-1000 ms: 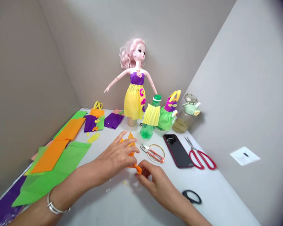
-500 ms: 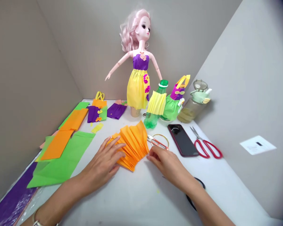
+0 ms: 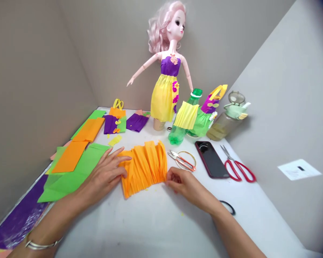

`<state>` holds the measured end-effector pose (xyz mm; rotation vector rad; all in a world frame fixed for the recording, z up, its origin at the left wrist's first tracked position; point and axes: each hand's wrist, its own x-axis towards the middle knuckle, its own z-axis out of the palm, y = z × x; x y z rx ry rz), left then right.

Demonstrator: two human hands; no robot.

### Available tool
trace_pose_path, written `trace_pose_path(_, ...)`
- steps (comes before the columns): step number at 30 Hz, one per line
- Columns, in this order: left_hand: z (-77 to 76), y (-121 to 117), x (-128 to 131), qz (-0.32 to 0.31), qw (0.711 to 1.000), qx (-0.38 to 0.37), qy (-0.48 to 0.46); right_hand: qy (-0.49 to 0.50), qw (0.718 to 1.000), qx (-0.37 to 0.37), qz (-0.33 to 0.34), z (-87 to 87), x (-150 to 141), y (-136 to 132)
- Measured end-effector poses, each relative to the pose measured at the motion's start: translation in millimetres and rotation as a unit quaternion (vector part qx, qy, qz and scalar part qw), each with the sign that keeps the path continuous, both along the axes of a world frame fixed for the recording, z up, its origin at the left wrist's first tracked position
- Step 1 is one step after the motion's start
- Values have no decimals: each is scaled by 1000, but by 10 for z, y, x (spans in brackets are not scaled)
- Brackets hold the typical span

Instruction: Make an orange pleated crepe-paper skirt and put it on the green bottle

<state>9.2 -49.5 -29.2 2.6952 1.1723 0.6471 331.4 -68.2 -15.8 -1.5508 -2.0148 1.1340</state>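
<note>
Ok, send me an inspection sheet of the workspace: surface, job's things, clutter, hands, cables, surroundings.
Surface: white tabletop, a few tiny scraps near the orange piece.
Job's things: pleated orange piece lying between the hands.
Clutter: orange-handled snips, phone and red-handled scissors to the right; black loop, partly hidden; green sheet to the left.
Hands: left hand spread over the piece's left side; right hand at its right edge, grip unclear.
Cables: nothing seen.
Surroundings: grey walls; doll at the back; white card on the right.
</note>
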Motion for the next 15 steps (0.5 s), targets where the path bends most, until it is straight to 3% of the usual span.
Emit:
trace_pose_path(3, 4, -54, -143, 25, 999, -22, -13, 23, 996, -66, 48, 97, 15, -70)
trace_pose_path(6, 53, -144, -211, 91, 992, -57, -62, 34, 995, -88, 22, 113, 49, -39)
trace_pose_path(9, 96, -237, -219, 233, 952, -156, -122, 21, 997, -57, -55, 37, 70, 50)
trace_pose_path(11, 91, -283, -202, 285, 918, -238, -143, 11, 994, -31, -108, -27, 60, 99)
trace_pose_path(15, 16, -314, -118, 261, 893, -335, -149, 28, 988, -14, -154, -117, -10, 143)
